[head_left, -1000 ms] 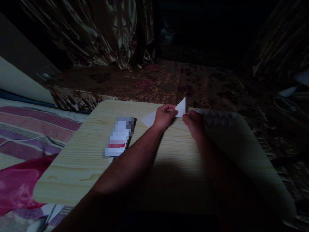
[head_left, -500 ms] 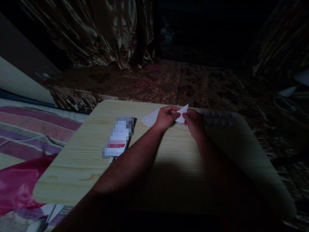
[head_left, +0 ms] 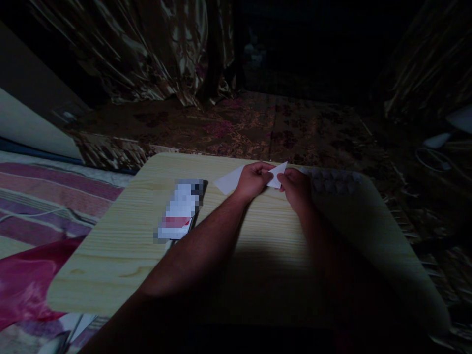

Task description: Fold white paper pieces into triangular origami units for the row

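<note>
A piece of white paper (head_left: 229, 180), folded to a point at its right end, is held between my two hands over the far part of the wooden table (head_left: 121, 221). My left hand (head_left: 254, 180) grips its middle, thumb on top, and hides part of it. At the pointed right end, my right hand (head_left: 297, 187) pinches the paper between thumb and fingers. Left of my left forearm lies a phone (head_left: 179, 209) with a lit, blurred-out screen.
A dark bumpy tray (head_left: 334, 181) sits at the table's far right. Left of the table is a bed with a striped cover (head_left: 47, 184) and a pink cloth (head_left: 33, 280). Patterned curtains (head_left: 162, 49) hang behind a cloth-covered ledge (head_left: 221, 123). A white cable (head_left: 435, 160) lies at right.
Both hands keep their hold on the paper, with its pointed tip slightly lower. The whole view has shifted a little; the phone and tray stay put on the table.
</note>
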